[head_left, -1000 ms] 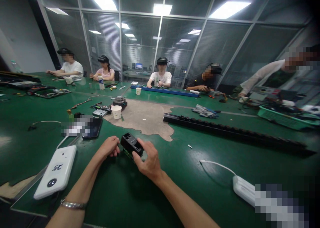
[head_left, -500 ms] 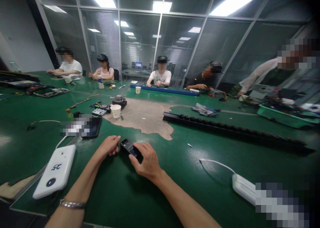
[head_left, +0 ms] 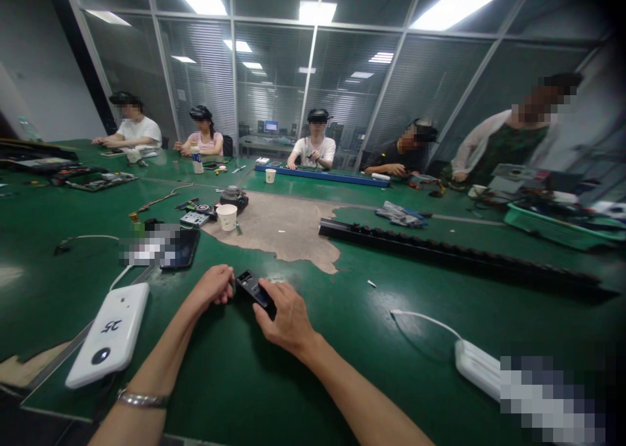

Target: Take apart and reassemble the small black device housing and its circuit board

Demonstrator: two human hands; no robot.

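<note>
A small black rectangular device (head_left: pixel 252 288) with cut-outs and a dark blue patch on its upper face is tilted just above or on the green table; I cannot tell whether it touches. My right hand (head_left: pixel 288 315) grips it, thumb on the near side and fingers over the far side. Left of the device's far end is my left hand (head_left: pixel 216 285), fingers curled closed. What those fingers hold, if anything, is hidden. A metal bracelet (head_left: pixel 141 399) circles my left wrist.
A white power bank (head_left: pixel 110 335) lies left, by a dark tablet (head_left: pixel 180 249). Beyond are a paper cup (head_left: pixel 227 218) and electronic parts. A long black strip (head_left: pixel 440 257) lies right, near gloves (head_left: pixel 401 215) and a green basket (head_left: pixel 548 224). Several people surround the far side.
My hands and the black device have barely shifted. At the far right, the standing person's upper body has moved back from the table. The person opposite has raised one hand.
</note>
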